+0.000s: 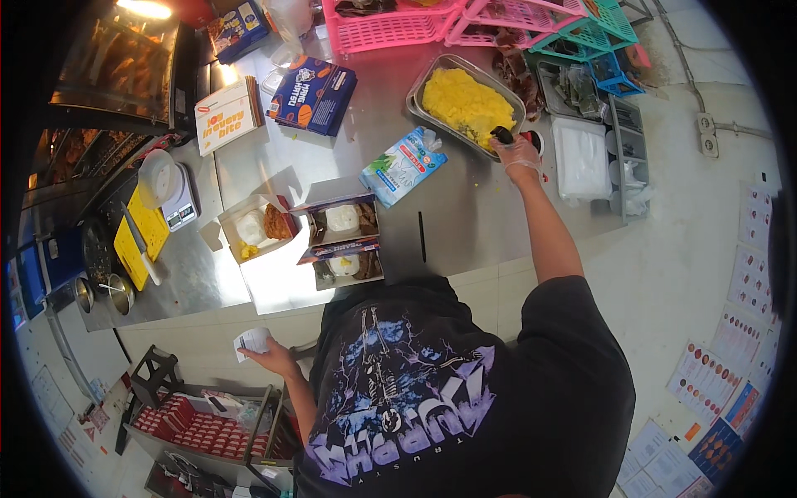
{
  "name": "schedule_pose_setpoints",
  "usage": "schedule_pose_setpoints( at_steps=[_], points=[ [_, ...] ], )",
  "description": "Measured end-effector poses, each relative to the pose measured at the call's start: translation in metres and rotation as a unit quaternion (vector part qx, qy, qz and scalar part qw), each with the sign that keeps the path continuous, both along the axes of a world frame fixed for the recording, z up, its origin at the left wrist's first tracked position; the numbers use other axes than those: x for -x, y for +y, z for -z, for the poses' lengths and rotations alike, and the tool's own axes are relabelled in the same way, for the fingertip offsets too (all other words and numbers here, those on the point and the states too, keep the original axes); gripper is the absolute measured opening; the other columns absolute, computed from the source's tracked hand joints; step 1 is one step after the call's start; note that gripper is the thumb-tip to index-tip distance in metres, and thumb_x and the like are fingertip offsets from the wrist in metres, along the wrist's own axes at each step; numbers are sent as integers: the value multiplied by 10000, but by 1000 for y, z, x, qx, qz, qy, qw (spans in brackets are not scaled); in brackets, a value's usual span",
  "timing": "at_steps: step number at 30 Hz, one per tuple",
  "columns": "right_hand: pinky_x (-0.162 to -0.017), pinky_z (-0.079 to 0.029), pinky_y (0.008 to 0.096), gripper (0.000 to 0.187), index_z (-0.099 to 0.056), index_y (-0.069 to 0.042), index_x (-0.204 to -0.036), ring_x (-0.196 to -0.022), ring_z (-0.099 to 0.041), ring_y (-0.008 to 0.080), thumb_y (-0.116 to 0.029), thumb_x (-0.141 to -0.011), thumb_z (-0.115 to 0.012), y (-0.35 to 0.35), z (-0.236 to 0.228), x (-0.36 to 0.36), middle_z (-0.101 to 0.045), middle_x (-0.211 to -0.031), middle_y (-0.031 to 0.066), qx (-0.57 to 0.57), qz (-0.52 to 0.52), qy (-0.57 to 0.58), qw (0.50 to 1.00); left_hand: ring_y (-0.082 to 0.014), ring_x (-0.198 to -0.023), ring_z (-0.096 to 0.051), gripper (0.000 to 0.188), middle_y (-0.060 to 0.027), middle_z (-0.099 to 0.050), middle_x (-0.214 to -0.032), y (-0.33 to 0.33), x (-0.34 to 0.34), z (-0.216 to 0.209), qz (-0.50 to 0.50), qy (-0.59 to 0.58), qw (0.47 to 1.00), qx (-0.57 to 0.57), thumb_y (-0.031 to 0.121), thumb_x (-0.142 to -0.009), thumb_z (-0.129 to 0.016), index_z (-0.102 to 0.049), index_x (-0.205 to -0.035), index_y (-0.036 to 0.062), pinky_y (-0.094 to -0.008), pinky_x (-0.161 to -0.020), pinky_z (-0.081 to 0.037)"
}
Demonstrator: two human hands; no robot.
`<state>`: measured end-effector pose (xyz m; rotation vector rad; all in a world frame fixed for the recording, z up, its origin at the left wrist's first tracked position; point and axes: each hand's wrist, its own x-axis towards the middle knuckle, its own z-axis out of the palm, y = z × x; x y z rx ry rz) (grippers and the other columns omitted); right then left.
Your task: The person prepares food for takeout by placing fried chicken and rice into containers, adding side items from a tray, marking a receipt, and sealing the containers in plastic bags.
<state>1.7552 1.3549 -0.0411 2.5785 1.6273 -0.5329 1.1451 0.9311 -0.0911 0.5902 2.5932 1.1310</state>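
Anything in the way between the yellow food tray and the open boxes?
Yes: the blue-and-white packet lies on the counter, between the tray and the open boxes. Nothing visible stands between the right hand and the tray.

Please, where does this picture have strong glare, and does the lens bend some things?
In the head view, glare whitens the steel counter beside the open food boxes; the lamp at upper left looks overexposed; the wall sheets at right curve along the dark rim; print on the paper in the left hand is unreadable.
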Motion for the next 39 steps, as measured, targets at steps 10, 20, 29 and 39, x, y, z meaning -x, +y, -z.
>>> schedule_pose_setpoints(
  at_steps=[10,20,29,39],
  points=[
    [-893,-596,472,687,-695,-9,-1236,-1072,-747,376,-645,-1000,-583,22,32,22,-763,-1170,212,71,-88,-103,988,-429,-1509,-394,895,-333,-313,-1644,12,3,-5,11,-14,999,-33,57,-925,-555,-73,-1662,-99,-463,-1232,-342],
    [-958,-571,455,672,-755,-41,-1238,-1151,-728,356,-636,-934,-682,63,-10,37,-749,-1236,205,167,-190,-120,960,-441,-1492,-424,894,-353,-298,-1649,10,1,-9,-5,-20,999,-36,24,-954,-579,-58,-1675,-66,-474,-1227,-352],
    [-783,-500,365,744,-709,-82,-755,-752,-648,250,-820,-837,-674,29,26,-29,-671,-730,64,51,164,277,945,-431,-1500,-409,911,-341,-320,-1643,-3,3,0,-9,-11,1000,9,23,-939,-578,-48,-1674,-72,-459,-1235,-335],
    [-691,-436,408,714,-675,-106,-764,-734,-606,261,-803,-900,-600,18,30,-31,-640,-757,103,49,181,199,962,-419,-1506,-402,888,-334,-306,-1649,17,12,8,16,-13,999,-46,17,-941,-563,-70,-1673,-74,-453,-1227,-347]
  ],
)
